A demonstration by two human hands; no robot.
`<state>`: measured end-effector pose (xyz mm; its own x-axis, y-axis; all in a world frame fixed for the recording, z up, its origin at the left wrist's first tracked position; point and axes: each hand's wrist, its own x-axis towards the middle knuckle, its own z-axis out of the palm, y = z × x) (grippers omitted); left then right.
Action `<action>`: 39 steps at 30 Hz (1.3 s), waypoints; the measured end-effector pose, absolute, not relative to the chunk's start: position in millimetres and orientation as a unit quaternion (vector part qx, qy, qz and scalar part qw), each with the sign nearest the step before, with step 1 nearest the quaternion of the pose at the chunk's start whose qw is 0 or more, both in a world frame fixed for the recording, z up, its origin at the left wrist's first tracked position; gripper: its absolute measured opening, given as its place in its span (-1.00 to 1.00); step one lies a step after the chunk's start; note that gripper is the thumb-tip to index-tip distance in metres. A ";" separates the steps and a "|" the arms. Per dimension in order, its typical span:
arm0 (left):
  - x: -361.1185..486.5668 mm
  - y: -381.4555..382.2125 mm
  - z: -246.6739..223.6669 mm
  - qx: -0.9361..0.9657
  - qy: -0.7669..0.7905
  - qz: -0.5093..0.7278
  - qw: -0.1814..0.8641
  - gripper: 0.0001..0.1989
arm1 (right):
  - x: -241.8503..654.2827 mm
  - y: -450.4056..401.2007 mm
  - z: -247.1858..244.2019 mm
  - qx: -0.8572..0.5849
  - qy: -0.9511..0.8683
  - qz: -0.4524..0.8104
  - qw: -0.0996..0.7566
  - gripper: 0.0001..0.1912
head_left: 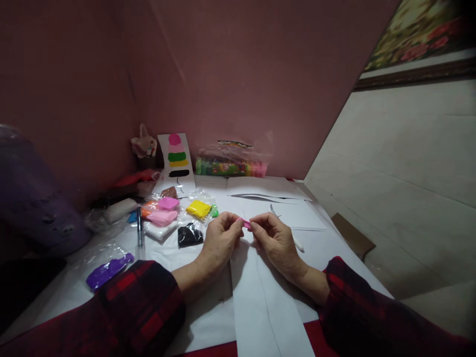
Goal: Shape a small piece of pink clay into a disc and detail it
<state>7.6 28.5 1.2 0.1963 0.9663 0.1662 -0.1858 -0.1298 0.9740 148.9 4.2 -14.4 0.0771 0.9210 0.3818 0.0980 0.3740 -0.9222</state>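
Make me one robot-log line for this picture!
left hand: pinching pink clay piece | right hand: pinching its other end | below: white paper | near left hand: black packet

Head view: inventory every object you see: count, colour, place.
Pink piece: 1, pink, centre
Packets: at least 9, various colours, left half
Pen: 1, dark, among packets
Colour card: 1, white with coloured patches, back left
Bagged pack: 1, multicoloured, back centre
Container: 1, purple, far left
Paper sheets: several, white, centre and right
Tool: apparently 1, white-handled, right of centre
Framed picture: 1, multicoloured, upper right
Board: 1, brown, right
Ornament: 1, pale, beside card
Tabletop: 1, mostly white, centre
Sleeves: 2, red-and-black plaid, lower sides
Left hand: 1, bare, pinching pink piece
Right hand: 1, bare, pinching it too
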 end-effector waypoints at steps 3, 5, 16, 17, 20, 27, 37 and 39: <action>7.8 29.8 -0.8 0.514 0.350 0.539 0.568 -0.74 | 150.1 8.0 -15.0 -0.442 -0.552 0.360 0.608 -0.82; 8.2 29.7 -1.4 0.514 0.336 0.528 0.586 -0.71 | 150.9 9.2 -15.2 -0.439 -0.544 0.369 0.612 -0.81; 9.2 26.7 1.8 0.561 0.329 0.483 0.587 -0.74 | 152.8 1.3 -13.7 -0.403 -0.644 0.311 0.571 -0.89; 9.0 26.7 1.9 0.561 0.331 0.483 0.586 -0.74 | 152.6 1.1 -13.3 -0.401 -0.649 0.302 0.571 -0.91; 8.4 27.5 1.2 0.562 0.328 0.483 0.585 -0.74 | 152.2 1.1 -12.8 -0.398 -0.657 0.282 0.575 -0.93; 7.5 29.6 -1.8 0.549 0.318 0.470 0.613 -0.69 | 152.3 4.6 -14.0 -0.412 -0.652 0.269 0.577 -0.95; 6.6 30.7 -2.7 0.569 0.320 0.477 0.588 -0.71 | 151.6 2.6 -14.3 -0.398 -0.661 0.275 0.574 -0.94; 6.7 31.2 -3.6 0.561 0.313 0.478 0.599 -0.72 | 151.4 2.6 -14.1 -0.406 -0.659 0.265 0.574 -0.96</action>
